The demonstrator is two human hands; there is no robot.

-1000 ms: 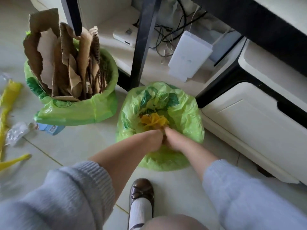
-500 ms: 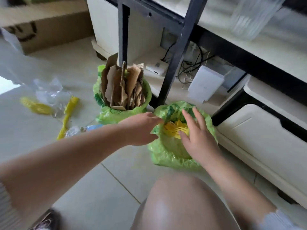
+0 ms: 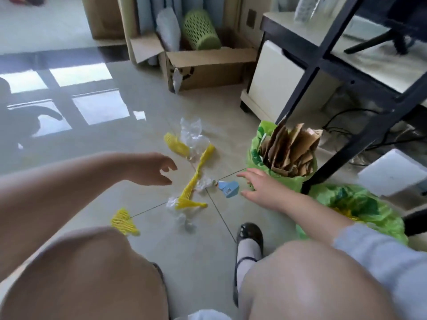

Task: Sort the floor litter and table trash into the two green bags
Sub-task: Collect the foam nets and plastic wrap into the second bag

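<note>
Litter lies scattered on the floor tiles: several yellow foam nets [image 3: 196, 179], crumpled clear plastic [image 3: 193, 136] and a small blue label [image 3: 228, 188]. My left hand [image 3: 153, 168] hovers above the litter, empty, with its fingers loosely curved. Just right of the blue label, my right hand [image 3: 258, 187] reaches low with straight fingers and holds nothing. One green bag [image 3: 280, 180] stuffed with torn cardboard stands behind the right hand. The second green bag [image 3: 360, 205], with yellow netting inside, lies at the right beside my forearm.
A black table leg [image 3: 360, 139] rises between the two bags. A cardboard box [image 3: 208, 65] with a green mesh basket [image 3: 201, 28] stands at the back. A white cabinet [image 3: 272, 79] is to its right. My knees and a dark shoe [image 3: 250, 234] fill the foreground.
Both hands have left the bag with the yellow netting and swung left over the floor litter. My view has turned left and up with them.
</note>
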